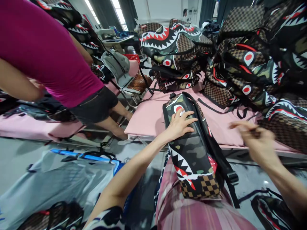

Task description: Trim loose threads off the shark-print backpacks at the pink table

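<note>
A backpack [192,143] with camouflage, brown checks and a printed shark mouth lies on its side, its near end over my lap and its far end on the pink tabletop [146,118]. My left hand [181,124] rests flat on its upper face, fingers spread, beside the printed red-and-white eye. A black strap with a buckle [232,178] hangs down the bag's right side. Apart from the bag, my right hand [257,139] is in the air to the right, over the table's front edge. Motion blurs its fingers, and I cannot make out anything in them.
Similar backpacks are piled at the back of the table [172,48] and on the right [251,64]. A person in a magenta top [52,54] stands at the left. A blue-framed container with clear plastic [72,172] sits on the floor, lower left; another bag [271,210] lies lower right.
</note>
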`<state>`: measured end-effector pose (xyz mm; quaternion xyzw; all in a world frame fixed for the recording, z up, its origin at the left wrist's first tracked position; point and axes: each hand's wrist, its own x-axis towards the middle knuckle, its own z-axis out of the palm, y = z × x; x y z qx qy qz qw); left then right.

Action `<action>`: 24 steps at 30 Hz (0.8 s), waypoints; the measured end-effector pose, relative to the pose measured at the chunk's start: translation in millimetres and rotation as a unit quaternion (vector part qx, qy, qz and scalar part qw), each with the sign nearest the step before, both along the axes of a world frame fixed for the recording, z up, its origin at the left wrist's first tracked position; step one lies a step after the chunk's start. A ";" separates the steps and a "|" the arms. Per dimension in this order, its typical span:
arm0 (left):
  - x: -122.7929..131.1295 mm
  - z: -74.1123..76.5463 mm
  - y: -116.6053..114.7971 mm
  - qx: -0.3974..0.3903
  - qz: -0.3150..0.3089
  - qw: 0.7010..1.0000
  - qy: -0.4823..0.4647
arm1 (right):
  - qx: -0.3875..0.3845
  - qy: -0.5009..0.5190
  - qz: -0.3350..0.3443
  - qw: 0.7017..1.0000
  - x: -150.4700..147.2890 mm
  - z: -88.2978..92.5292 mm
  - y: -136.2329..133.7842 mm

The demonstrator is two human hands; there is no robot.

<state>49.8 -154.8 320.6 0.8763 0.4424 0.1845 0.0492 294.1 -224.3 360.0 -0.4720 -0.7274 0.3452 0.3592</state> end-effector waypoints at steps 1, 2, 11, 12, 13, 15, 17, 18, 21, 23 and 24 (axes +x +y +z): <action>0.7 2.0 2.5 -0.008 -0.016 1.000 0.005 | 0.022 -0.060 0.051 0.997 -8.6 0.3 7.1; 1.1 4.1 5.5 -0.016 -0.032 0.999 0.010 | 0.048 -0.132 0.094 0.986 -20.7 -1.2 12.9; -6.1 20.3 27.8 -0.023 -0.127 0.988 0.086 | 0.130 -0.562 0.160 0.801 -85.5 -1.4 32.0; -4.4 21.8 27.5 -0.017 -0.127 0.987 0.092 | 0.119 -0.558 0.165 0.804 -84.9 1.3 34.0; -1.6 22.9 26.8 -0.008 -0.128 0.987 0.097 | 0.102 -0.549 0.171 0.812 -84.2 3.6 35.8; 5.8 23.8 25.2 0.017 -0.126 0.986 0.107 | 0.062 -0.527 0.181 0.828 -82.7 6.4 39.0; 13.5 23.1 24.3 0.036 -0.132 0.984 0.118 | 0.035 -0.520 0.179 0.835 -80.5 6.3 41.8; 16.8 22.4 24.2 0.042 -0.137 0.982 0.123 | 0.028 -0.522 0.177 0.834 -79.2 5.2 43.2; 23.1 19.4 23.7 0.056 -0.145 0.980 0.123 | 0.016 -0.525 0.182 0.831 -74.3 -0.9 47.3; 25.7 16.7 21.7 0.065 -0.139 0.982 0.113 | 0.004 -0.517 0.191 0.834 -71.4 -5.4 48.5; 27.2 14.6 20.0 0.068 -0.135 0.983 0.107 | -0.004 -0.508 0.192 0.840 -70.3 -7.3 48.2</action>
